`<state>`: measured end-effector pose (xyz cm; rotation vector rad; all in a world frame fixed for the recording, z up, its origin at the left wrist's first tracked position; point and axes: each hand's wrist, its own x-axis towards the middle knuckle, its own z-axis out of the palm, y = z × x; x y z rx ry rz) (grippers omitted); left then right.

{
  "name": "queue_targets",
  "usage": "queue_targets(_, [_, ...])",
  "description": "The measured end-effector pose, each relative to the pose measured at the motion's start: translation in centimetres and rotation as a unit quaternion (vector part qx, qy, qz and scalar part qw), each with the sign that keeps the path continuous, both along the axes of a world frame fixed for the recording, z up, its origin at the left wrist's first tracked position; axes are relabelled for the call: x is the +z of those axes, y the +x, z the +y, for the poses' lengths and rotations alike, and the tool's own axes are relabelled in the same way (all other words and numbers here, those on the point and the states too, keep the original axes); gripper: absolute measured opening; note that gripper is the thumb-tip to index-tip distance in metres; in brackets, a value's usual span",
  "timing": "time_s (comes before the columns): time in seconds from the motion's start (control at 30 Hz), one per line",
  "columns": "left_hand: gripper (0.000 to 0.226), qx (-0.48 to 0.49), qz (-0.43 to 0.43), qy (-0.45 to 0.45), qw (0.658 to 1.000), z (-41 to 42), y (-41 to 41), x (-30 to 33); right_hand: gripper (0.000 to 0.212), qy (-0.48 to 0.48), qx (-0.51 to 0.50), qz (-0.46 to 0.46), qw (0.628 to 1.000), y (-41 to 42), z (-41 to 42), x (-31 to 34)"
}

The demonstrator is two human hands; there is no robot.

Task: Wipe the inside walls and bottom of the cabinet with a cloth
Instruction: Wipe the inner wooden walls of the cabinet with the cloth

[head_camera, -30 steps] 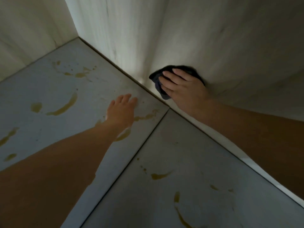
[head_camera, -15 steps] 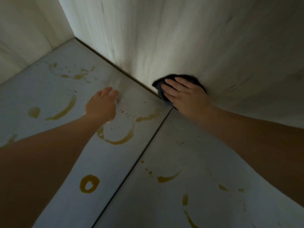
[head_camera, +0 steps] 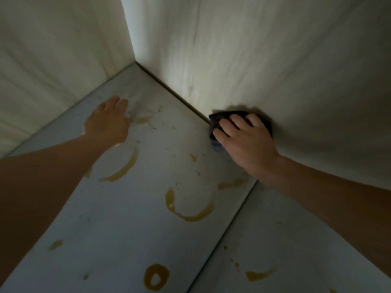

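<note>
- Cloth (head_camera: 215,123): dark, bunched, right of centre in the frame; pressed to the wall (head_camera: 275,60) just above the seam where the wall meets the bottom (head_camera: 127,229).
- Right hand (head_camera: 243,140): fingers (head_camera: 237,121) lie spread over the cloth and hold it flat against the wall; not clenched.
- Left hand (head_camera: 108,123): upper left of the frame, fingers straight and released, palm resting on the bottom, holding nothing; apparently a brace.
- Stains (head_camera: 156,277): yellow rings and arcs across the bottom, centre and lower frame; as yet unwiped.
- Step in hand, as judged: wall wiping low by the seam.
- Advice: keep the palm flat, overlap the strokes, run the cloth into the seam, then refold to a clean face before tackling the sticky-looking stains.
</note>
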<state>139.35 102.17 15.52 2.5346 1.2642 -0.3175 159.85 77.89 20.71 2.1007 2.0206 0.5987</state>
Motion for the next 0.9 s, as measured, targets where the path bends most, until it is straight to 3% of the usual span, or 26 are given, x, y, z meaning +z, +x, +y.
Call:
queue_targets(0.17, [0.069, -0.033, 0.0, -0.046, 0.998, 2.0, -1.3, -0.4, 0.047, 0.039, -0.04, 0.152, 0.987, -3.1, 9.7, -0.1])
queue_targets(0.27, [0.068, -0.057, 0.007, -0.034, 0.998, 1.9, -1.1, 0.0, 0.043, 0.029, -0.081, 0.184, 0.979, -3.7, 10.7, -2.2])
queue_targets(0.4, [0.07, -0.075, 0.053, -0.043, 0.995, 2.2, -0.7, 1.1, 0.061, -0.11, -0.135, 0.266, 0.948, -4.1, 10.9, -4.0])
queue_targets(0.47, [0.07, -0.082, 0.076, -0.043, 0.993, 2.4, -0.7, 1.4, 0.065, -0.116, -0.175, 0.289, 0.934, -4.4, 12.4, -4.2])
queue_targets(0.67, [0.069, -0.081, 0.082, -0.029, 0.993, 2.1, -0.5, 1.0, 0.045, -0.057, -0.242, 0.306, 0.919, -4.9, 18.8, -3.8])
queue_targets(0.9, [0.068, -0.082, 0.07, -0.039, 0.993, 2.3, -0.6, 0.4, 0.033, -0.043, -0.164, 0.3, 0.939, -5.9, 28.4, -3.5])
